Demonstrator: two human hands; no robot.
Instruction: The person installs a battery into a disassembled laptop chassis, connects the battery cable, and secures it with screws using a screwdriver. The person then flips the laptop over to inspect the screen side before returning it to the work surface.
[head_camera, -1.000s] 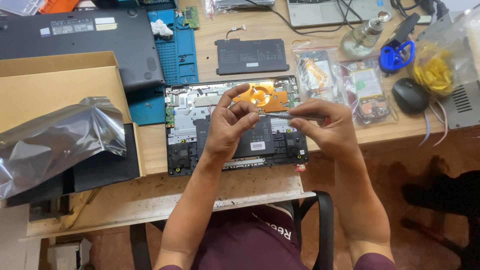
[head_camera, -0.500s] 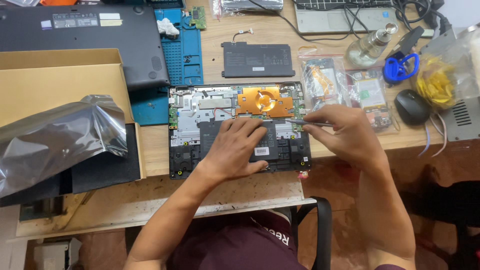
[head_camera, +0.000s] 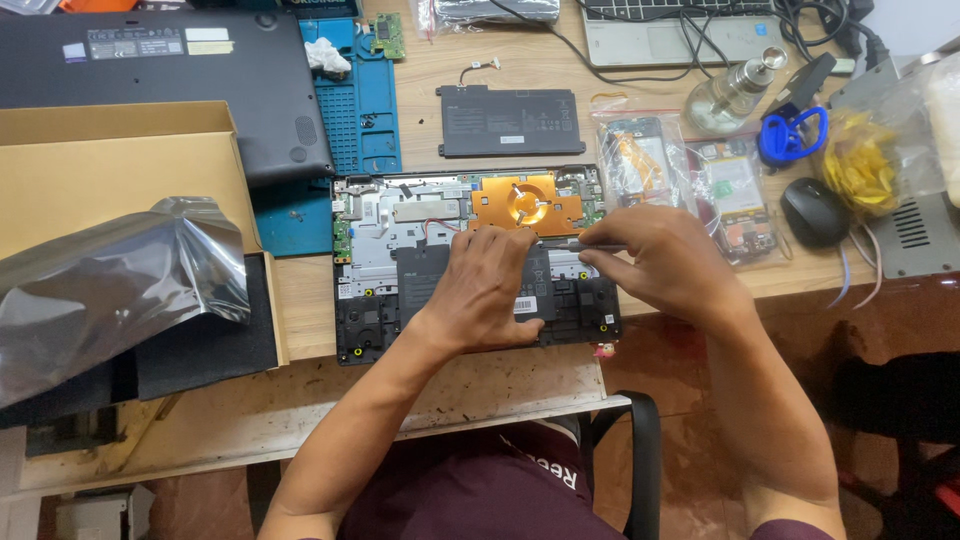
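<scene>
Wooden desk (head_camera: 520, 120), hands on laptop (head_camera: 380, 230) (opened)

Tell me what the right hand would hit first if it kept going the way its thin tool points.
The right hand points its thin tool leftward, so it would probably meet the left hand first, near the fingertips by the copper plate; depth is unclear.
</scene>
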